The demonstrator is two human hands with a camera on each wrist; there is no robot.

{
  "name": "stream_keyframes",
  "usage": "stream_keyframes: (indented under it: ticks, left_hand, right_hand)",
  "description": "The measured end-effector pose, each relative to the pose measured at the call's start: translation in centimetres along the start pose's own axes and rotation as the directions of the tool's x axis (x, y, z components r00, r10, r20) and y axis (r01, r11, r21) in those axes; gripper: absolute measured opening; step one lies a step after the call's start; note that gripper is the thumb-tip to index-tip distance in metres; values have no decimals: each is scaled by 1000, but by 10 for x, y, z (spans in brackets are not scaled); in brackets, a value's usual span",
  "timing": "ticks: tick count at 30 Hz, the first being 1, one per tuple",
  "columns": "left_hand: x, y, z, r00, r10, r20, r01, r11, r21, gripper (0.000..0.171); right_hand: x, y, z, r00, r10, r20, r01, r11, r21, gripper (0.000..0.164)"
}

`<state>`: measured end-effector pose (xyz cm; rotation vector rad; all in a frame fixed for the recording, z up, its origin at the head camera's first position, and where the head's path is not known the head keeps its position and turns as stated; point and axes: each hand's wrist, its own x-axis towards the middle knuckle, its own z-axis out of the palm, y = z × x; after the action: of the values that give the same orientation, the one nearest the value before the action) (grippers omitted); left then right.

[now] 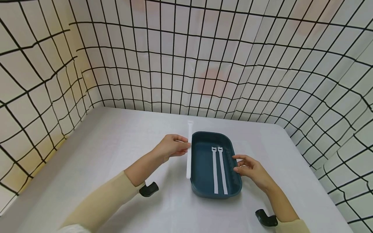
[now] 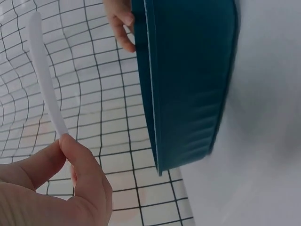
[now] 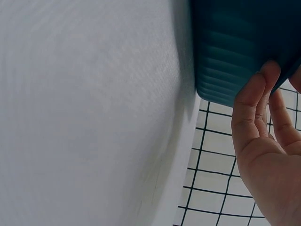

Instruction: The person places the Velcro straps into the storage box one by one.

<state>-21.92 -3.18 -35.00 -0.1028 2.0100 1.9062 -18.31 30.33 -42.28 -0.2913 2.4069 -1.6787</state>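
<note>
My left hand (image 1: 174, 145) pinches a long white strap (image 1: 189, 161) between thumb and fingertips. The strap is held beside and above the left rim of a dark blue-green rectangular tray (image 1: 204, 191); in the left wrist view its free end rises from the left hand (image 2: 77, 174) and bends slightly. Two more white straps (image 1: 215, 171) with slotted heads lie side by side inside the tray, heads toward the far end. My right hand (image 1: 250, 169) holds the tray's right rim with its fingertips. In the right wrist view, fingers (image 3: 251, 94) touch the ribbed outer wall.
The tray stands on a white-covered table (image 1: 140, 129). Black wire grid panels (image 1: 175, 64) rise along the back and both sides. A black bracket-like piece (image 1: 149, 189) is on the left wrist, another (image 1: 265, 218) on the right.
</note>
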Motion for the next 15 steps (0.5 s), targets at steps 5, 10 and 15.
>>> stream_keyframes:
  ticks: [5,10,15]
  left_hand:
    - [1,-1,8,1000,-1,23,1,1000,-6,26]
    - [3,-2,16,999,5,36,-5,1000,-16,25]
    - [4,-2,23,999,6,53,-4,1000,-23,24]
  right_hand:
    - [0,1,0,1000,5,0,-5,1000,3,49]
    - [0,0,0,1000,5,1,-5,1000,2,49]
    - [0,0,0,1000,6,1,-6,1000,1,50]
